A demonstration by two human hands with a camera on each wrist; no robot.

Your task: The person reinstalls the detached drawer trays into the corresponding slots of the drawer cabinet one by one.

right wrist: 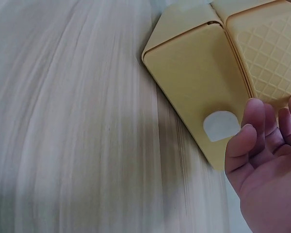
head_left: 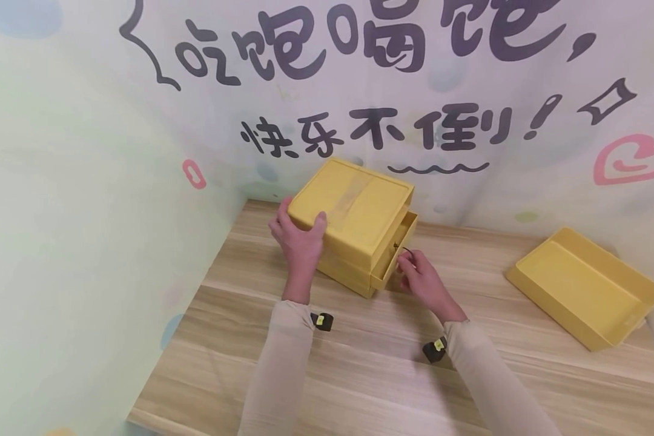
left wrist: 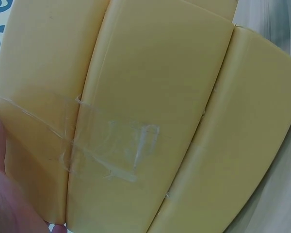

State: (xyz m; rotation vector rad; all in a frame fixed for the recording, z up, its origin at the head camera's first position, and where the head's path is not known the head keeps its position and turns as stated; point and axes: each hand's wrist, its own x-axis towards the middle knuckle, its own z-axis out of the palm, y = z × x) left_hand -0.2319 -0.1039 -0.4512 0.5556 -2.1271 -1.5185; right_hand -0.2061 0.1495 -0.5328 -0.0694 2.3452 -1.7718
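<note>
A yellow drawer box (head_left: 360,209) stands on the wooden table (head_left: 360,369) against the back wall. My left hand (head_left: 297,239) grips its near left corner, thumb on the lid. In the left wrist view the box (left wrist: 150,97) fills the frame, with clear tape (left wrist: 111,150) across a seam. The drawer (head_left: 402,239) sticks out a little at the right. My right hand (head_left: 421,277) is at the drawer's front, fingers curled, pinching a thin dark loop (head_left: 407,250). The right wrist view shows that hand (right wrist: 266,179) beside the drawer front (right wrist: 194,82), which bears a white round patch (right wrist: 220,125); the loop is hidden there.
A separate yellow tray (head_left: 585,287) lies on the table at the right, close to the wall. A wall with printed characters (head_left: 360,79) closes the back, and another wall (head_left: 87,212) closes the left side. The table's front edge (head_left: 158,421) runs at the lower left.
</note>
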